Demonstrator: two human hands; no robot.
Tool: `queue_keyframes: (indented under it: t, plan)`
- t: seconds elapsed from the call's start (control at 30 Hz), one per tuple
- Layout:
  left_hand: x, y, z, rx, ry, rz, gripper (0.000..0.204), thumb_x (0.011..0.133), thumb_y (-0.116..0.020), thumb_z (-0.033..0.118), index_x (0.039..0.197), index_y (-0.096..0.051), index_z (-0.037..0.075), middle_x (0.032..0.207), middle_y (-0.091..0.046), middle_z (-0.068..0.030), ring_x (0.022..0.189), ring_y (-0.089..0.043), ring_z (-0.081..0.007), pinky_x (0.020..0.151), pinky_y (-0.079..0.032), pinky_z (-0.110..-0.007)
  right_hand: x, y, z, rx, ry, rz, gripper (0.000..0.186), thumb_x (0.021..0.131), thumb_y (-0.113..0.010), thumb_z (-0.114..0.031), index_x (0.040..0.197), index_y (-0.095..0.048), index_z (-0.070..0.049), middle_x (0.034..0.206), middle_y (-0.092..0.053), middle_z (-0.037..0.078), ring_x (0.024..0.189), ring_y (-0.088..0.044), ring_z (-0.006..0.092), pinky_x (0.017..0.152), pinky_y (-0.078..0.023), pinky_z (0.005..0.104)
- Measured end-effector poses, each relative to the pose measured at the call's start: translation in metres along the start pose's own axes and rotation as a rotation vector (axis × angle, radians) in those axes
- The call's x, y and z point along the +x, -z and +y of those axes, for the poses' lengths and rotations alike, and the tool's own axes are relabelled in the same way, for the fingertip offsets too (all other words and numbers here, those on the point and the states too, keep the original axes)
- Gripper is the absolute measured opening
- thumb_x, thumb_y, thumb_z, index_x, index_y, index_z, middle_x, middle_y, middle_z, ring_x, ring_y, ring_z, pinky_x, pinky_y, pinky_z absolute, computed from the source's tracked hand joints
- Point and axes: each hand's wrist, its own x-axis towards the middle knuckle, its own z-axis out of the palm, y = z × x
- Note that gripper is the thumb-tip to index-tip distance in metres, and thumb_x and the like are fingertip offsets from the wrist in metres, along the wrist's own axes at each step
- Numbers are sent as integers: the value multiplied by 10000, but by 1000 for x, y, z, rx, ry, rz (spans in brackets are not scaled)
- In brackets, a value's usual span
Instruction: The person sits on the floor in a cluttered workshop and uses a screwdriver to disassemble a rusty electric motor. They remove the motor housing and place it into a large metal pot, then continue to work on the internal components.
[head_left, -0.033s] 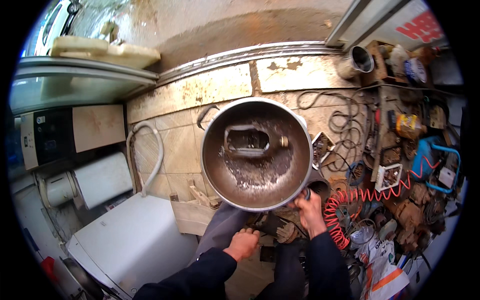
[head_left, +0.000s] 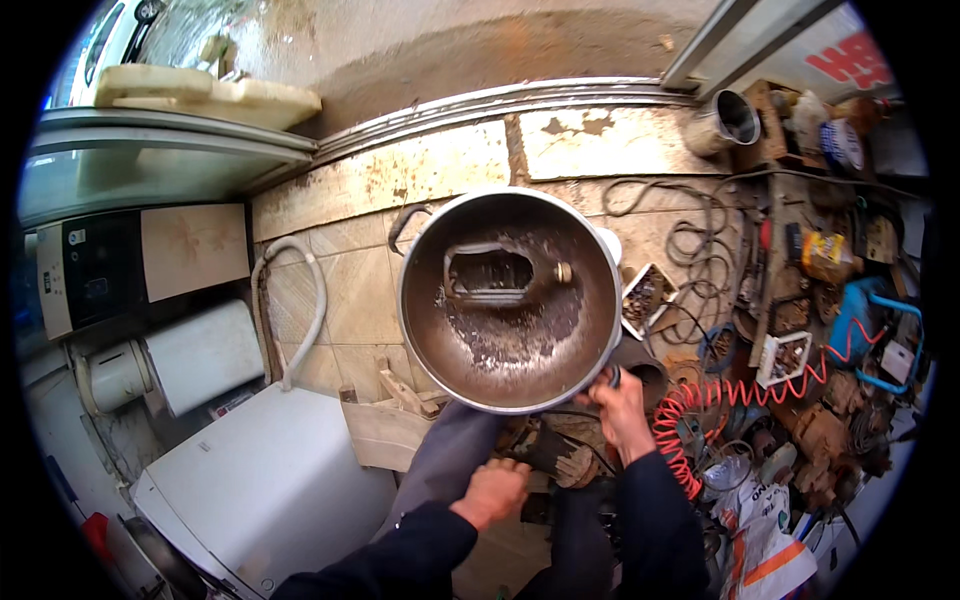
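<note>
Right hand grips big pot, cut-open jug lying inside

Far left: white cabinet (head_left: 270, 480) at the pot's 8 o'clock, grey hose (head_left: 318, 300) at 9. Pot's dark loop handle (head_left: 397, 232) at 10, nothing on it.

Left hand (head_left: 494, 493) sits below the pot's 6 o'clock, near the leg, apart from the rim. Fingers loosely curled; palm side hidden, can't tell if anything's in it.

Pot (head_left: 425, 320) is mid-view, mouth facing up, directly at the left hand's 12. Jug (head_left: 510, 272) lies on its side in it, just toward 12 from centre, side cut away, cap (head_left: 564, 272) pointing to 3. Neither hand touches the jug; it's at the right fingers' 10 to 11.

Right hand (head_left: 618, 410) is at the pot's 4 to 5, fingers closed around the other handle.

Progress: jug already in pot, pot in hand by one side only. Dark residue and pale patches remain on the bottom; further steps can't be judged.

Far right: red coiled hose (head_left: 672, 425) past the right hand, at 4.
</note>
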Motion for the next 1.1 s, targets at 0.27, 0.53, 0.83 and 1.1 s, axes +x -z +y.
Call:
queue_keyframes:
  t: [0.27,0.53,0.83,1.1]
  plan:
    - [31,62,13,-1,-114,-54,477,904,-689,332,1311,-591,104,1243,-618,-114,1163,-601,-330,924,-523,-475,181,-27,50,-44,-69,-108,313,780,-522,148,1059,-646,81,955,-668,71,750,-584,150,679,-493,336]
    - [33,62,17,-77,-89,-141,374,893,-690,303,1207,-634,107,1197,-634,-121,1135,-592,-324,938,-488,-516,213,-19,70,-120,-110,-81,298,804,-519,147,1067,-637,75,881,-650,55,694,-544,123,638,-436,287]
    - [33,70,12,-142,-94,-136,347,893,-669,268,1191,-651,91,1171,-644,-132,1111,-593,-327,919,-487,-507,202,-64,34,-1323,639,302,508,837,-660,43,1333,-556,77,1179,-641,273,1076,-647,422,910,-533,459]
    - [24,74,-6,-101,-103,85,541,831,-696,223,1340,-610,58,1182,-654,-152,1091,-614,-345,902,-517,-490,283,-129,57,-1714,710,3,662,759,-711,72,1389,-518,11,1369,-550,252,1108,-651,390,902,-580,427]
